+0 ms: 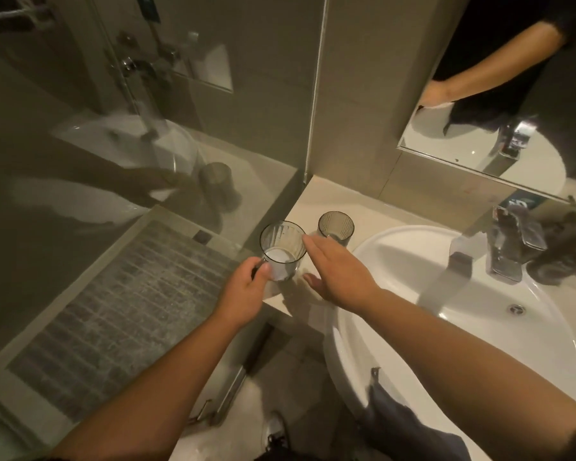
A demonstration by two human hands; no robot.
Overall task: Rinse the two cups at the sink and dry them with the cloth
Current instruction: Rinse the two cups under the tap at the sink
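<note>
Two smoky clear ribbed cups are at the left end of the counter. My left hand [246, 291] grips the nearer cup [283, 249] by its lower side, near the counter's front edge. The second cup [336, 227] stands upright on the counter behind it. My right hand [336, 274] reaches flat between the cups with its fingers spread, holding nothing; its fingertips are close to the second cup's base. A dark grey cloth [399, 424] hangs over the front rim of the white sink [479, 294].
A chrome tap [509, 247] stands at the back of the sink beside a dark bottle [566, 261]. The beige counter [316, 201] ends at a glass shower screen [147, 161] on the left. A mirror [496, 94] hangs above.
</note>
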